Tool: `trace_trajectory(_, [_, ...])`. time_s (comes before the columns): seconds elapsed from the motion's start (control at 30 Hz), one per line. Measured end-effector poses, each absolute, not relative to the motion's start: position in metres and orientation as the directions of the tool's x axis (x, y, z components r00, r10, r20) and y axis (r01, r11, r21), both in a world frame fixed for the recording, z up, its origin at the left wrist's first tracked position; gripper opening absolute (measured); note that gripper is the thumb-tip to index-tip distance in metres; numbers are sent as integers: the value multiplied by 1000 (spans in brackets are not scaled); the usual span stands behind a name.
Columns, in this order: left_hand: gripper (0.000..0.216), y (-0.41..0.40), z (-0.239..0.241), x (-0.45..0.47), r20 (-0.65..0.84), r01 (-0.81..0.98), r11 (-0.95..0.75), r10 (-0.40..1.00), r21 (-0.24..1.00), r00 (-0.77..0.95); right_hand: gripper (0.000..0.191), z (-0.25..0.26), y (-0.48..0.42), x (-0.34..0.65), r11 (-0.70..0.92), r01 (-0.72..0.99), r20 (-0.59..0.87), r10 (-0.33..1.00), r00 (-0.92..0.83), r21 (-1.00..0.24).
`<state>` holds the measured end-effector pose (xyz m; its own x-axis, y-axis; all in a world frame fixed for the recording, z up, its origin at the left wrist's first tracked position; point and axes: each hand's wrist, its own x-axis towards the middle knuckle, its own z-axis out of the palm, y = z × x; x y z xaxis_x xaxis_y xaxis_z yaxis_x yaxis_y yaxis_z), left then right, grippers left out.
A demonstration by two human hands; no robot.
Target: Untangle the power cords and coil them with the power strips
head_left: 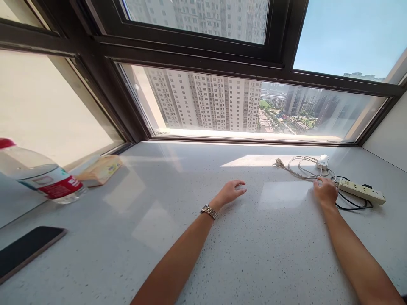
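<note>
A pale speckled bench (pixel 222 262) below a window is seen from above. Nearest, far to the left of the power strip (pixel 361 191), a dark phone (pixel 27 250) is laid flat at the bench edge. Two bare forearms are stretched forward across the bench, and a metal wristwatch (pixel 209 211) is worn on the left wrist.

The left hand (pixel 232 191) is rested on the bench well to the left of the power strip. Its grip is open, the fingers are loosely curled and nothing is held. The right hand (pixel 326 192) is placed just left of the power strip, with fingertips laid on a white cord (pixel 300 171). Whether its grip is closed on the cord cannot be told.

The cream power strip is laid flat, with a black cable (pixel 351 206) looped in front of it. The white cord is coiled loosely just left of and behind the strip, and a small white adapter (pixel 323 161) is set among its loops.

Far to the left of the strip, a clear bottle (pixel 41 176) with a red label is laid on its side, and a yellowish packet (pixel 101 168) is set just beyond it. Farthest, tower blocks are seen through the dark-framed window (pixel 190 55).
</note>
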<state>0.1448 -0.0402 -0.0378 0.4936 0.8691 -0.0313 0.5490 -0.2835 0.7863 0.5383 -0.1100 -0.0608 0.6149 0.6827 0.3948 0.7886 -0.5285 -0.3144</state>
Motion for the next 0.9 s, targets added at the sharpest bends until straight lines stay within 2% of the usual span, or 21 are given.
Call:
trace_trajectory(0.1, [54, -41, -37, 145, -33, 554, -285, 869, 782, 494, 44, -62, -122, 558, -676, 657, 347, 560, 753, -333])
trace_trajectory(0.2, [53, -41, -36, 145, -33, 555, -284, 870, 782, 493, 39, -65, -128, 572, -706, 596, 220, 557, 801, -381])
trace_trajectory(0.27, [52, -40, -36, 146, -25, 552, -289, 871, 782, 490, 37, -68, -128, 574, -599, 652, 301, 586, 753, -465])
trace_trajectory(0.37, [52, -40, -37, 146, -11, 549, -296, 873, 781, 487, 49, -73, -123, 565, -326, 734, 509, 555, 659, -595])
trace_trajectory(0.43, [52, -40, -37, 146, -1, 547, -305, 873, 779, 487, 55, -76, -118, 555, -171, 745, 526, 607, 595, -645])
trace_trajectory(0.5, [52, -40, -38, 146, 10, 546, -316, 872, 776, 490, 56, -75, -116, 548, -118, 758, 488, 700, 521, -641])
trace_trajectory(0.57, [51, -40, -38, 145, 16, 546, -325, 869, 773, 495, 49, -69, -119, 548, -173, 774, 475, 702, 531, -608])
trace_trajectory(0.63, [51, -40, -38, 145, 15, 547, -329, 866, 770, 499, 44, -60, -128, 557, -281, 754, 533, 564, 631, -594])
trace_trajectory(0.73, [50, -40, -38, 144, 6, 552, -326, 865, 768, 502, 37, -50, -148, 583, -453, 633, 602, 232, 764, -628])
trace_trajectory(0.83, [50, -40, -39, 145, 3, 553, -323, 865, 768, 501, 35, -53, -164, 609, -572, 379, 486, -40, 873, -727])
trace_trajectory(0.9, [49, -40, -39, 145, 4, 553, -325, 865, 767, 502, 40, -59, -169, 623, -607, 234, 360, -92, 928, -759])
